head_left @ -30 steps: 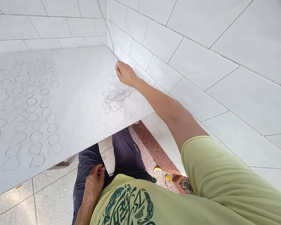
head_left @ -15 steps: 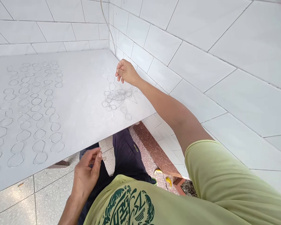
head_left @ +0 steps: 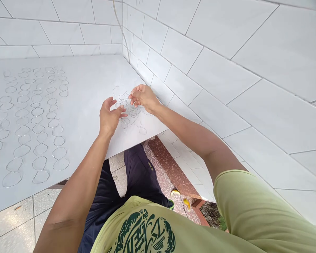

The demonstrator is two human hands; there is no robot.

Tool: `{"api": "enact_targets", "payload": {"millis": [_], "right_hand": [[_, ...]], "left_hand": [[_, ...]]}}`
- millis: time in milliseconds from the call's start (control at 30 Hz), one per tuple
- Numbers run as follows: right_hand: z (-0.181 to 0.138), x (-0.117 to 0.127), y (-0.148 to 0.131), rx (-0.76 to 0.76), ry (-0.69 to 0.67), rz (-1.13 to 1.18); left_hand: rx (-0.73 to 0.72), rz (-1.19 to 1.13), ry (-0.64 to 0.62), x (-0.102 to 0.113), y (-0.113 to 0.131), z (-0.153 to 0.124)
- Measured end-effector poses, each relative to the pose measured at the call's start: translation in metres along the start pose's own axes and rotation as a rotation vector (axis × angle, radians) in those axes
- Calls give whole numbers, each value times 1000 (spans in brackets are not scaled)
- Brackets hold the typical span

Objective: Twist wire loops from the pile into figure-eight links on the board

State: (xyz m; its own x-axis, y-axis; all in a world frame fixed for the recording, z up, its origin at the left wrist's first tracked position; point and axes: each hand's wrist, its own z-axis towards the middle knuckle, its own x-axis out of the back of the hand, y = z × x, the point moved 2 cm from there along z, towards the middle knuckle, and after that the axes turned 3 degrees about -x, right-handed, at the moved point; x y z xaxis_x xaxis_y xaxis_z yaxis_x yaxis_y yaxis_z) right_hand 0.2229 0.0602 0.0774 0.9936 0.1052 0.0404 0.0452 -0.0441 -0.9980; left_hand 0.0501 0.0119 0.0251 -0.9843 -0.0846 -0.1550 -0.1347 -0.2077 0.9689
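Observation:
A tangled pile of thin wire loops [head_left: 133, 111] lies on the right part of the white tabletop [head_left: 89, 105]. Above its right side, my right hand [head_left: 142, 96] has thumb and forefinger pinched on a thin looped wire, most of which blends into the pile. My left hand [head_left: 110, 114] reaches over the pile's left edge, thumb and fingers apart, with nothing visibly held. One wire figure-eight [head_left: 140, 129] lies just in front of the pile. On the left of the table, several columns of wire figure-eights [head_left: 37, 111] are laid out flat.
White tiled walls [head_left: 195, 63] meet behind and to the right of the table. A pale cable [head_left: 118, 21] hangs down in the corner. Below the front edge are my legs, a red-brown ledge [head_left: 171, 168] and a yellow item [head_left: 186, 203] on the speckled floor.
My left hand has risen from below the table edge to the pile's left side. My right hand has come down slightly towards the pile, and the loops near it have shifted.

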Motion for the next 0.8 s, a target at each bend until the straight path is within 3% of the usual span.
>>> {"api": "enact_targets", "payload": {"millis": [267, 500, 800], "right_hand": [[-7, -1, 9, -39, 5, 16], [-7, 7, 8, 4, -7, -40], [-7, -3, 9, -116, -57, 89]], "left_hand": [[-86, -39, -61, -18, -27, 24], [-105, -17, -48, -18, -34, 19], [-63, -108, -3, -10, -40, 14]]}}
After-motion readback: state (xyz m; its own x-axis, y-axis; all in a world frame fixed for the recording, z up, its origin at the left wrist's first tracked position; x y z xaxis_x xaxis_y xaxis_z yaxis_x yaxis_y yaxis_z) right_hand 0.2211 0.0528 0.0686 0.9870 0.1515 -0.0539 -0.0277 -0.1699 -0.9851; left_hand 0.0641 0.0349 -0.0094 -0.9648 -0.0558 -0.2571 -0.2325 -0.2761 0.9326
